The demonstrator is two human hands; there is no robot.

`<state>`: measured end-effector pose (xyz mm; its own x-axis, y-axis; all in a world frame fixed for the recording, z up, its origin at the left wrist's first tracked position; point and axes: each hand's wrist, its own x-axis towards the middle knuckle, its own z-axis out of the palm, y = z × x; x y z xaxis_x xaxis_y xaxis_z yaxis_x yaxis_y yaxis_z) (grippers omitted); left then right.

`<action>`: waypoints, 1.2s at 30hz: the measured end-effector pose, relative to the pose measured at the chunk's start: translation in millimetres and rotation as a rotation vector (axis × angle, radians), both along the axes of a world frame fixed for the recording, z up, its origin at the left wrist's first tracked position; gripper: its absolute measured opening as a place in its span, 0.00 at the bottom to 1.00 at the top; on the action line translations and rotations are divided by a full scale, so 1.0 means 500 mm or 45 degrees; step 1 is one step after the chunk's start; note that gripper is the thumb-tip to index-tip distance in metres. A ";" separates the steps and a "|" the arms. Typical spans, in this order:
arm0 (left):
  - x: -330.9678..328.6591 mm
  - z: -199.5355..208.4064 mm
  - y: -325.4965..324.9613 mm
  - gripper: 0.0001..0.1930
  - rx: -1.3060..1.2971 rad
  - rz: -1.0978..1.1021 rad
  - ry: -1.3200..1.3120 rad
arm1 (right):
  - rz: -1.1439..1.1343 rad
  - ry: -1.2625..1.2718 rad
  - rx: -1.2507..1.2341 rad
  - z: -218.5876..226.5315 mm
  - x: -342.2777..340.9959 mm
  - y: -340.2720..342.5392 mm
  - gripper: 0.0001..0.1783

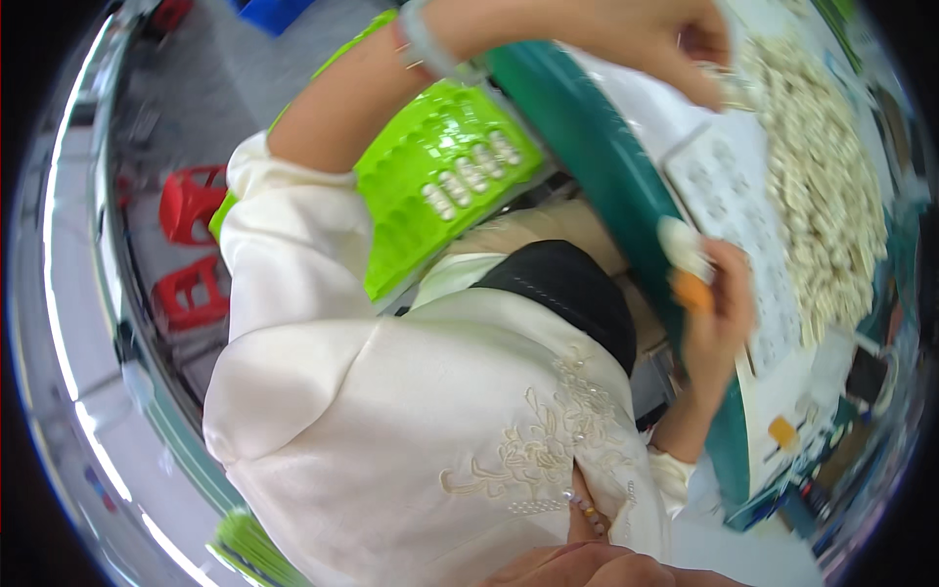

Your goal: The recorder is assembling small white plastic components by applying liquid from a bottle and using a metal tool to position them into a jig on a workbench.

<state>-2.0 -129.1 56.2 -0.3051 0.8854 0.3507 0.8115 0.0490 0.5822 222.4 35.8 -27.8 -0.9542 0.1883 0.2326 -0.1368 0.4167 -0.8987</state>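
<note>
Holding a blurred white piece (684, 245) together with an orange thing (693, 292), the right hand (722, 305) has its fingers closed around both, at about three o'clock on a dial with twelve at the top of the view. The white piece juts out toward eleven from the fingers, above the orange thing, and its long axis seems to run from eleven to five, though motion blur softens the outline.

The left hand (690, 51) hangs near one o'clock, wrist bent, fingers curled narrowly by a small shiny piece (736, 90); whether they grip it or only touch it cannot be told. From those fingertips, the white piece lies well apart, between six and seven.

The pile (827, 196) of pale pieces stretches from roughly half past eleven to half past five. The left hand is the nearer one, right beside the pile's upper end; from the right hand, the pile lies toward one or two. Between the right hand and the pile sits a white tray (768, 264) with hollows, its long axis also running eleven to five.

From the left fingertips, a green tray (396, 215) lies toward eight, bearing a short row of pale pieces (471, 176).
</note>
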 end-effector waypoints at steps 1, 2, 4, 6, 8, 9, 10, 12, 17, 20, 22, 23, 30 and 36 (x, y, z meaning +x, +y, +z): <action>0.022 -0.025 -0.071 0.13 -0.127 0.175 -0.110 | 0.195 -0.080 0.101 -0.034 -0.043 -0.043 0.18; 0.045 -0.066 -0.142 0.16 -0.239 0.348 -0.233 | 0.381 -0.155 0.233 -0.049 -0.085 -0.092 0.18; 0.097 -0.112 -0.278 0.16 -0.323 0.559 -0.222 | 0.645 -0.224 0.316 -0.117 -0.142 -0.179 0.13; 0.176 -0.165 -0.399 0.16 -0.452 0.930 -0.512 | 0.781 -0.144 0.311 -0.178 -0.169 -0.258 0.15; 0.290 -0.217 -0.508 0.17 -0.316 1.343 -0.681 | 0.978 -0.291 0.588 -0.205 -0.172 -0.322 0.17; 0.352 -0.239 -0.552 0.17 -0.313 1.499 -0.728 | 1.084 -0.171 0.670 -0.222 -0.173 -0.343 0.18; 0.413 -0.262 -0.585 0.17 -0.306 1.652 -0.779 | 1.139 -0.167 0.681 -0.233 -0.173 -0.364 0.18; 0.526 -0.304 -0.612 0.17 -0.180 1.981 -1.068 | 1.194 -0.138 0.911 -0.250 -0.174 -0.394 0.18; 0.655 -0.350 -0.568 0.15 -0.206 2.337 -1.059 | 1.347 -0.030 1.105 -0.283 -0.194 -0.436 0.20; 0.665 -0.355 -0.559 0.14 -0.452 2.399 -0.778 | 1.377 -0.010 1.120 -0.280 -0.193 -0.429 0.24; 0.660 -0.370 -0.562 0.15 -0.515 2.477 -0.625 | 1.262 -0.066 1.097 -0.247 -0.193 -0.418 0.24; 0.656 -0.375 -0.561 0.15 -0.512 2.475 -0.627 | 1.261 -0.067 1.101 -0.232 -0.194 -0.408 0.24; 0.633 -0.424 -0.554 0.16 -0.671 2.385 -0.485 | 1.005 -0.377 0.633 -0.138 -0.135 -0.267 0.11; 0.597 -0.437 -0.569 0.16 -0.881 2.162 -0.293 | 0.396 -0.496 0.283 -0.080 -0.044 -0.113 0.09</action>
